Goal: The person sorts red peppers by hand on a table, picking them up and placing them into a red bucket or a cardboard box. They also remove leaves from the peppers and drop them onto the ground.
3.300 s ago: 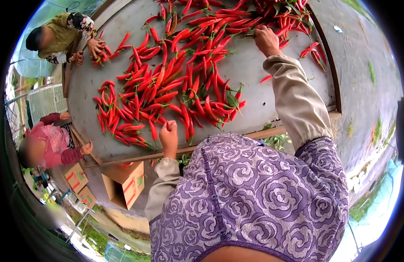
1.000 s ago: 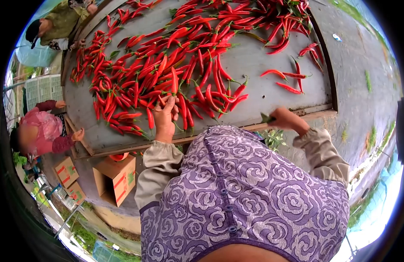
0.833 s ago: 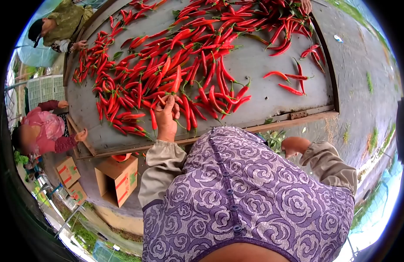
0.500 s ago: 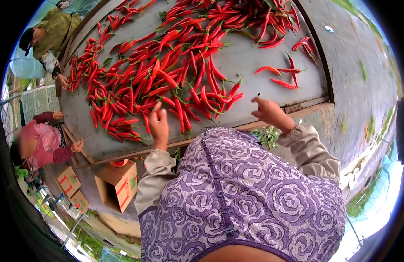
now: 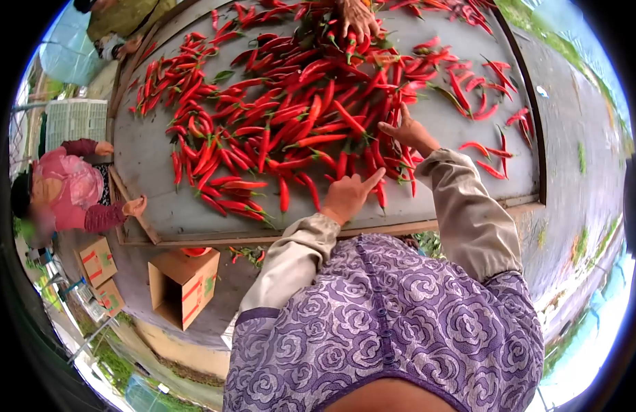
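A large heap of red chili peppers [image 5: 283, 130] with green stems is spread over a grey tabletop [image 5: 153, 209]. My left hand [image 5: 347, 198] is at the near edge of the heap, index finger stretched out to the right, the other fingers partly hidden; nothing shows in it. To its right, my right hand [image 5: 410, 134] reaches in with thumb and index finger apart, against the heap's right side. It grips no pepper that I can see. A few loose peppers [image 5: 493, 168] lie to the right of that hand.
A co-worker's hand [image 5: 358, 19] is on peppers at the far side. Another person in pink [image 5: 74, 182] sits at the left end, and a third person's hand [image 5: 131, 47] is at the far left corner. Cardboard boxes [image 5: 199, 288] and a pale green crate [image 5: 76, 123] stand left.
Both my hands have moved rightward, the right one also farther in against the heap. Peppers on the right have spread out, and a co-worker's hand now shows at the far side.
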`<action>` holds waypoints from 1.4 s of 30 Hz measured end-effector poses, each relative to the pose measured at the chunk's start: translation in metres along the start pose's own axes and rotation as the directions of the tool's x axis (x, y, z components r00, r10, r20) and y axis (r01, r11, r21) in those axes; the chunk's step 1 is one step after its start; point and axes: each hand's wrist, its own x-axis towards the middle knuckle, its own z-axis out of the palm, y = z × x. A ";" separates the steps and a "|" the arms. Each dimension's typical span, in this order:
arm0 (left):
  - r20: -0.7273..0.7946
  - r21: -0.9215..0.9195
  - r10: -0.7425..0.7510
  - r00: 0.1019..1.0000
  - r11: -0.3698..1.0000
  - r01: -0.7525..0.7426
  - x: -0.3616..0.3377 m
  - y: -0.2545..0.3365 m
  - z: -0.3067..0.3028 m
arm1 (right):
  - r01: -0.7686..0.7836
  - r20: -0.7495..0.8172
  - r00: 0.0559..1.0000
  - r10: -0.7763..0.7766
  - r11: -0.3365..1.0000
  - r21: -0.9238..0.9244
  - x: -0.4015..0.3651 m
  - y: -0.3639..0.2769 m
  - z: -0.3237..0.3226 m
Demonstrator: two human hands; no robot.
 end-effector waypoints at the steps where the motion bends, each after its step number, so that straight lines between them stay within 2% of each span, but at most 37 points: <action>1: 0.002 -0.033 -0.003 1.000 0.999 0.003 -0.001 -0.004 -0.002 | -0.003 -0.004 1.000 0.003 1.000 -0.025 0.004 -0.017 -0.001; 5: -0.069 -0.093 -0.094 0.993 0.992 0.087 -0.011 -0.022 -0.006 | 0.087 -0.004 0.996 -0.090 0.979 -0.185 0.019 -0.061 0.016; 6: -0.089 -0.094 -0.116 0.989 0.990 0.107 -0.014 -0.034 -0.011 | 0.162 -0.037 0.985 -0.168 0.979 -0.122 0.024 -0.069 0.028; 8: -0.127 -0.159 -0.203 0.971 0.970 0.182 -0.031 -0.057 -0.027 | 0.202 0.025 0.979 -0.202 0.979 -0.010 0.034 -0.109 0.045; 10: -0.136 -0.173 -0.283 0.949 0.950 0.259 -0.045 -0.086 -0.045 | 0.144 0.054 0.989 -0.140 0.987 -0.070 0.037 -0.156 0.060; 12: -0.091 -0.101 -0.376 0.922 0.925 0.367 -0.056 -0.108 -0.054 | 0.174 0.052 0.984 -0.169 0.979 -0.109 0.046 -0.189 0.074; 14: -0.112 -0.096 -0.417 0.902 0.908 0.407 -0.077 -0.158 -0.057 | 0.181 0.041 0.983 -0.179 0.982 -0.053 0.071 -0.232 0.111; 18: -0.190 0.053 -0.517 0.834 0.843 0.535 -0.125 -0.268 -0.058 | 0.266 0.053 0.964 -0.262 0.961 -0.081 0.095 -0.346 0.190; 19: -0.162 0.107 -0.568 0.807 0.803 0.587 -0.129 -0.280 -0.060 | 0.252 0.107 0.961 -0.253 0.967 0.020 0.088 -0.365 0.191; 20: -0.134 0.219 -0.621 0.772 0.741 0.635 -0.139 -0.305 -0.064 | 0.297 0.098 0.947 -0.307 0.949 0.104 0.104 -0.384 0.217; 21: -0.075 0.237 -0.686 0.724 0.693 0.681 -0.150 -0.332 -0.073 | 0.305 0.180 0.923 -0.340 0.932 0.198 0.087 -0.416 0.219; 22: -0.075 0.142 -0.735 0.674 0.661 0.737 -0.163 -0.357 -0.085 | 0.165 0.371 0.875 -0.311 0.912 0.375 0.068 -0.440 0.213; 24: -0.175 -0.012 -0.821 0.543 0.553 0.833 -0.182 -0.379 -0.101 | 0.273 0.328 0.847 -0.418 0.872 0.407 0.057 -0.455 0.227; 25: -0.312 -0.090 -0.770 0.556 0.606 0.790 -0.192 -0.379 -0.099 | 0.404 0.250 0.818 -0.518 0.827 0.392 0.044 -0.445 0.224; 26: -0.455 -0.158 -0.705 0.544 0.666 0.729 -0.198 -0.380 -0.097 | 0.677 0.096 0.696 -0.712 0.694 0.244 0.043 -0.418 0.230; 27: -0.363 -0.197 -0.758 0.542 0.631 0.751 -0.199 -0.360 -0.103 | 0.869 -0.023 0.494 -0.869 0.493 0.046 0.042 -0.383 0.230; 28: -0.265 -0.232 -0.800 0.538 0.595 0.769 -0.199 -0.325 -0.106 | 0.744 0.115 0.654 -0.747 0.663 0.076 0.006 -0.354 0.207; 29: -0.204 -0.278 -0.779 0.593 0.627 0.728 -0.201 -0.288 -0.102 | 0.714 0.150 0.695 -0.703 0.699 -0.030 -0.013 -0.309 0.202; 30: -0.169 -0.402 -0.682 0.712 0.707 0.582 -0.205 -0.249 -0.088 | 0.753 0.166 0.655 -0.737 0.655 -0.061 -0.035 -0.258 0.188; 31: -0.212 -0.447 -0.536 0.817 0.797 0.406 -0.205 -0.207 -0.070 | 0.685 0.207 0.724 -0.658 0.722 -0.097 -0.060 -0.207 0.175; 32: -0.270 -0.532 -0.340 0.901 0.833 0.154 -0.198 -0.165 -0.061 | 0.558 0.187 0.822 -0.538 0.826 -0.073 -0.099 -0.169 0.156; 33: -0.172 -0.632 -0.213 0.962 0.773 0.058 -0.187 -0.125 -0.062 | 0.478 0.176 0.872 -0.457 0.873 -0.097 -0.119 -0.113 0.152; 34: 0.096 -0.539 -0.072 0.993 0.835 0.113 -0.189 -0.100 -0.058 | 0.442 0.027 0.897 -0.441 0.895 -0.056 -0.144 -0.076 0.158; 35: 0.093 -0.607 -0.045 0.995 0.789 0.093 -0.186 -0.087 -0.059 | 0.320 0.022 0.947 -0.319 0.947 -0.028 -0.172 -0.052 0.160; 36: 0.173 -0.501 0.023 0.985 0.863 0.068 -0.184 -0.087 -0.052 | 0.176 -0.001 0.984 -0.176 0.984 0.006 -0.197 -0.038 0.161; 38: 0.136 -0.390 0.003 0.991 0.919 0.051 -0.190 -0.120 -0.027 | 0.014 -0.016 1.000 -0.014 0.999 0.037 -0.240 -0.026 0.183; 39: 0.089 -0.390 -0.035 0.995 0.919 0.067 -0.195 -0.149 -0.031 | -0.023 -0.061 0.998 0.034 0.986 0.167 -0.253 -0.030 0.200; 40: 0.046 -0.400 -0.085 0.995 0.912 0.097 -0.189 -0.177 -0.032 | 0.026 -0.123 0.992 -0.014 0.995 0.096 -0.256 -0.026 0.206; 41: -0.018 -0.381 -0.137 0.990 0.917 0.120 -0.191 -0.215 -0.032 | 0.002 -0.179 0.984 0.025 0.989 0.147 -0.264 -0.049 0.206; 42: -0.087 -0.365 -0.175 0.981 0.922 0.132 -0.192 -0.255 -0.043 | 0.051 -0.236 0.972 0.000 0.976 0.211 -0.263 -0.052 0.216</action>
